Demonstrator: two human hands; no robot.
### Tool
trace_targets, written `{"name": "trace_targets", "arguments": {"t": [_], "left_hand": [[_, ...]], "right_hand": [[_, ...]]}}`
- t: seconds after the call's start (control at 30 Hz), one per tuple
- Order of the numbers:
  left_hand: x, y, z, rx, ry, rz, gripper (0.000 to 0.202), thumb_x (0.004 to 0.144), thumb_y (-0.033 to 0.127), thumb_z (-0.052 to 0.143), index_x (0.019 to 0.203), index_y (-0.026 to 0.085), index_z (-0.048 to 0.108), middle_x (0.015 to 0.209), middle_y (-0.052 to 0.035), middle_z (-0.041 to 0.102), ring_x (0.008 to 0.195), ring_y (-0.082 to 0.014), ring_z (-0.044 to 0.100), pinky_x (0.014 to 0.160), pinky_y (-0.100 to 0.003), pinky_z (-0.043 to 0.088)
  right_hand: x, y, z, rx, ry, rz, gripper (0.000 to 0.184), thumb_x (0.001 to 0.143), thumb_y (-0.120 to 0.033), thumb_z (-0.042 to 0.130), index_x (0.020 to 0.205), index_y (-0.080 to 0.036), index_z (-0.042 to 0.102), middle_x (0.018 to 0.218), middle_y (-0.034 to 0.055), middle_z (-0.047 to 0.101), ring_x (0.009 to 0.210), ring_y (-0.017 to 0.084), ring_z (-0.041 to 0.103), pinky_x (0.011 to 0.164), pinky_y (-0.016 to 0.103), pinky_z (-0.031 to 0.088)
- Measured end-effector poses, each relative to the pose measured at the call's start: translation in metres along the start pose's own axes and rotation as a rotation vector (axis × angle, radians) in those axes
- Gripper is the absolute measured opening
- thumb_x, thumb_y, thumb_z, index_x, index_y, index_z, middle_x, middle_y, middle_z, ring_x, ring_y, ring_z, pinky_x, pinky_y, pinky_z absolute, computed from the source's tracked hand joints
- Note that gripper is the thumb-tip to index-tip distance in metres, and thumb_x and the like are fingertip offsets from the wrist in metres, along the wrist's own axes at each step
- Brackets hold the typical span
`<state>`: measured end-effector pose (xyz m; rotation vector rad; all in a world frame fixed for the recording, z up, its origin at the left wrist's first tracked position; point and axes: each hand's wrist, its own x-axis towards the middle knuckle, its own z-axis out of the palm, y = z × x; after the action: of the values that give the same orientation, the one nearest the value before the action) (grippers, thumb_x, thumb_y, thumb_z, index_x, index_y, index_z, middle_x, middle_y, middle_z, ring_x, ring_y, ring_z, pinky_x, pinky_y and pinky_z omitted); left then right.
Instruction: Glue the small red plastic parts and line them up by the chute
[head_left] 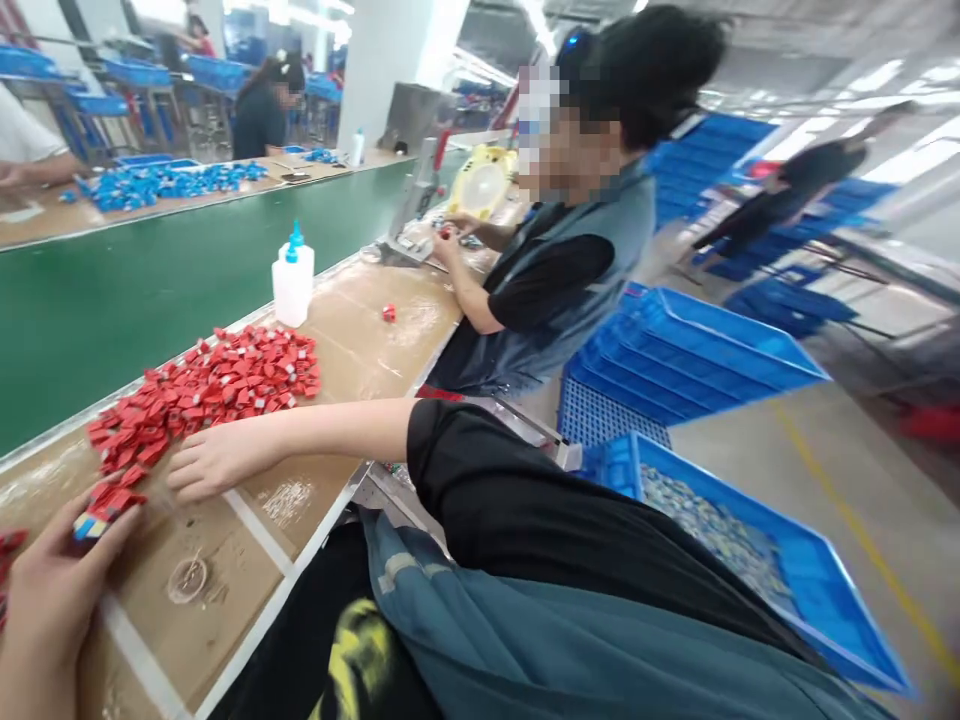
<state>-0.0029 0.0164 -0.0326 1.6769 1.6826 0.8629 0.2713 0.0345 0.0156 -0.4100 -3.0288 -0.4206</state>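
Observation:
My left hand (71, 560), at the lower left, curls its thumb and fingers around a small red plastic piece (112, 497) with a blue, white and pale yellow part at its near end. Just right of it, my right hand (214, 462) reaches over the table palm down, fingers stretched and slightly bent, nothing visible in it. A heap of small red plastic pieces (225, 375) lies directly beyond both hands. Whatever is under my right palm is hidden.
Two white bottles with blue caps (292, 285) stand past the heap, beside a green conveyor belt (187, 255). A co-worker (555, 260) sits to the right, handling a small red piece. Blue crates (697, 350) stand on the floor. A clear ring (187, 578) lies on the table.

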Motion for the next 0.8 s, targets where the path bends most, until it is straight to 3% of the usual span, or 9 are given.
{"name": "trace_targets", "arguments": {"t": [0.1,0.2,0.3,0.4,0.57,0.67,0.8], "left_hand": [[0.003,-0.016,-0.002,0.024,0.024,0.02,0.065,0.074,0.067,0.076,0.134,0.043,0.068,0.1,-0.0055,0.079,0.105,-0.0489,0.072,0.089,-0.078,0.057],[0.001,-0.016,-0.004,0.002,0.038,0.058,0.057,0.076,0.059,0.078,0.129,0.04,0.071,0.096,-0.0029,0.078,0.09,-0.0393,0.075,0.082,-0.067,0.063],[-0.005,-0.001,-0.003,-0.051,-0.028,0.185,0.056,0.074,0.056,0.082,0.122,0.028,0.075,0.106,-0.0039,0.079,0.095,-0.033,0.074,0.094,-0.057,0.061],[-0.006,0.007,0.003,-0.089,-0.126,0.246,0.059,0.077,0.051,0.083,0.126,0.021,0.072,0.116,-0.0076,0.077,0.107,-0.0317,0.073,0.103,-0.052,0.057],[-0.007,-0.001,0.01,-0.311,-0.174,0.259,0.063,0.077,0.042,0.086,0.13,0.019,0.062,0.124,-0.0117,0.074,0.106,-0.0266,0.074,0.09,-0.04,0.062],[-0.01,-0.006,0.012,-0.427,-0.241,0.217,0.059,0.074,0.04,0.089,0.122,0.018,0.063,0.119,-0.0108,0.075,0.097,-0.0243,0.076,0.084,-0.037,0.064],[-0.01,-0.01,0.013,-0.491,-0.3,0.181,0.061,0.074,0.039,0.091,0.126,0.019,0.065,0.12,-0.0105,0.075,0.099,-0.0251,0.076,0.09,-0.039,0.063]], "right_hand": [[0.004,0.001,0.001,0.313,0.187,0.209,0.027,0.11,-0.02,0.044,0.124,-0.018,0.066,0.135,0.0085,0.066,0.126,0.014,0.056,0.11,0.022,0.038],[0.017,-0.001,0.0,0.684,0.479,0.341,0.021,0.106,-0.022,0.053,0.122,-0.014,0.064,0.127,0.0106,0.068,0.117,0.012,0.061,0.108,0.019,0.043],[0.032,-0.008,0.003,0.937,0.738,0.502,0.027,0.104,-0.021,0.055,0.13,-0.014,0.063,0.127,0.0107,0.068,0.114,0.014,0.064,0.105,0.026,0.049],[0.044,-0.018,0.02,1.123,0.889,0.611,0.026,0.101,-0.026,0.061,0.124,-0.017,0.069,0.121,0.0085,0.07,0.113,0.016,0.065,0.102,0.031,0.053],[0.047,-0.034,0.049,1.306,1.022,0.611,0.025,0.092,-0.035,0.075,0.109,-0.017,0.077,0.107,0.0075,0.076,0.098,0.017,0.072,0.089,0.031,0.059],[0.043,-0.038,0.05,1.208,1.027,0.561,0.019,0.091,-0.031,0.076,0.107,-0.02,0.079,0.107,0.0077,0.078,0.1,0.017,0.074,0.093,0.034,0.06],[0.04,-0.037,0.049,1.06,0.954,0.554,0.019,0.093,-0.031,0.075,0.109,-0.023,0.081,0.109,0.0073,0.079,0.102,0.018,0.075,0.094,0.035,0.061]]}}
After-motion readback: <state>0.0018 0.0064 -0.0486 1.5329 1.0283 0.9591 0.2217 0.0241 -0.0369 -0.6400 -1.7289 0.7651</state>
